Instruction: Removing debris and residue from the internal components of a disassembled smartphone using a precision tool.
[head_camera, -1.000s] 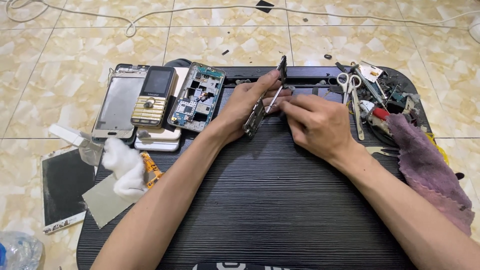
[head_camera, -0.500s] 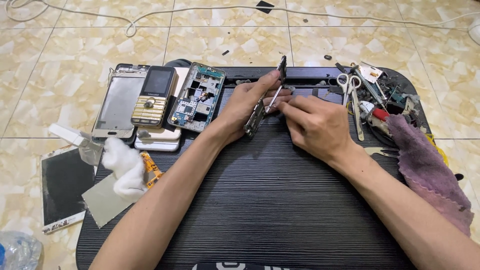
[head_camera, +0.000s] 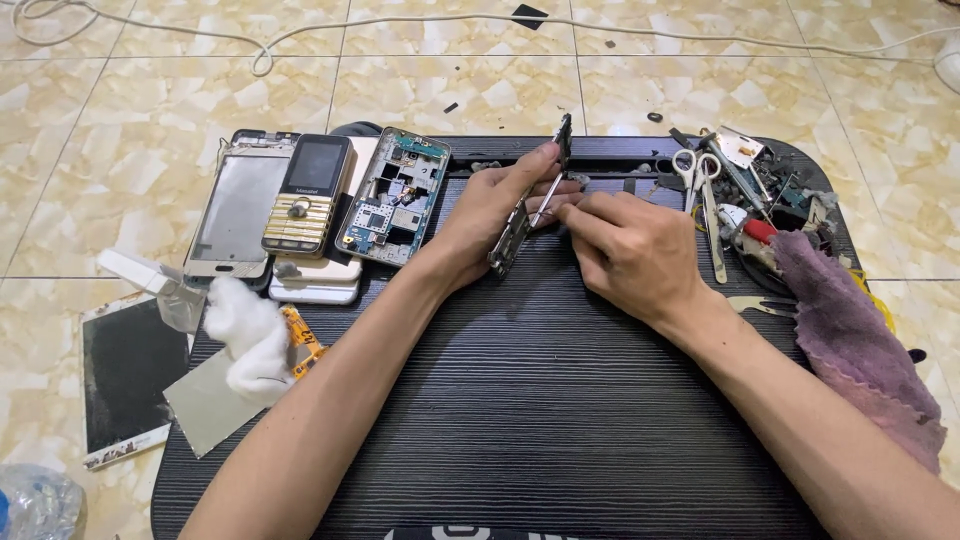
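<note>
My left hand (head_camera: 490, 215) grips a thin dark phone body (head_camera: 512, 236), held on its edge and tilted above the black work board (head_camera: 520, 400). My right hand (head_camera: 630, 250) pinches a slim metal tool (head_camera: 548, 195) whose tip rests against the phone's upper part. The two hands touch each other over the far middle of the board. The phone's inner face is hidden by my fingers.
Left of my hands lie an open phone with a bare circuit board (head_camera: 392, 195), a gold-keyed phone (head_camera: 305, 195) and a silver frame (head_camera: 240, 205). White cotton (head_camera: 250, 335) and a loose screen (head_camera: 125, 375) sit at the left. Scissors (head_camera: 700, 190), small tools and a purple cloth (head_camera: 850, 330) crowd the right.
</note>
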